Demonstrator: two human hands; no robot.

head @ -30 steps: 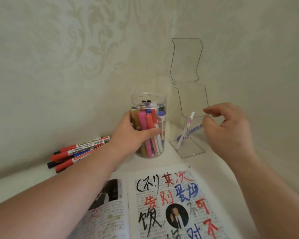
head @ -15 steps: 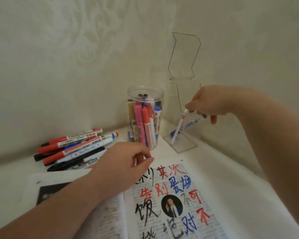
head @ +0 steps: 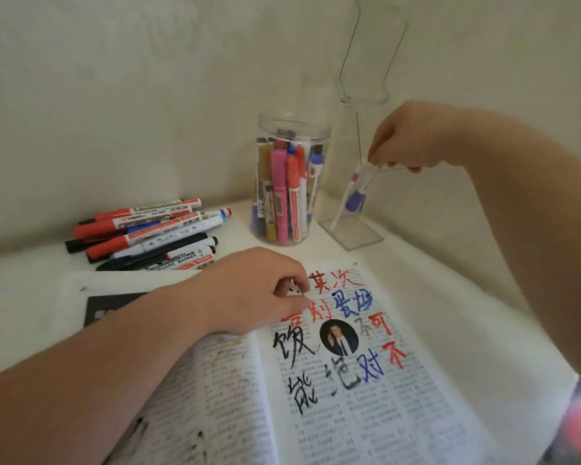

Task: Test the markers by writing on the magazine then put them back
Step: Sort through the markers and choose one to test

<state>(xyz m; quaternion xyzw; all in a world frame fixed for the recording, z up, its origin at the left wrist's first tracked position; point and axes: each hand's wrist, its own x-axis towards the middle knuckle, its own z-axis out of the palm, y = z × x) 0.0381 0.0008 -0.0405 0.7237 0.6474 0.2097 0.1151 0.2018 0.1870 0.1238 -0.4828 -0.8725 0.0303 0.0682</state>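
As I reached into the far corner of the white surface [head: 450, 297], my right grip [head: 399, 142] was closed in a pinch on the top end of a slim white marker [head: 344, 199] with a pink band. The marker slanted down and to the left from that grip, its lower tip on the floor of a tall clear box [head: 353, 236], whose hinged lid [head: 373, 52] stood open above my right grip. A blue-capped marker [head: 356, 200] lay in the box just beside the white one, below the same grip.

Left of my right grip stood a round clear jar [head: 292, 124], packed with upright markers [head: 279, 196] in pink, red, gold, blue and white. My left grip [head: 259, 290] rested, knuckles up, on the upper part of the open magazine [head: 366, 414], near its centre fold, fingers curled in toward the thumb. Whether they pinched anything, I could not tell.

To the right of and below that grip, the right-hand page carried large handwritten characters in red, blue and black over the print, around a small round photograph. Beyond my left grip and off to its left, a loose pile of markers [head: 141, 233] in red, black, blue and white lay on the surface, close to the magazine's top edge and well left of the jar. A pale patterned wall [head: 148, 78] closed off the corner behind both grips.
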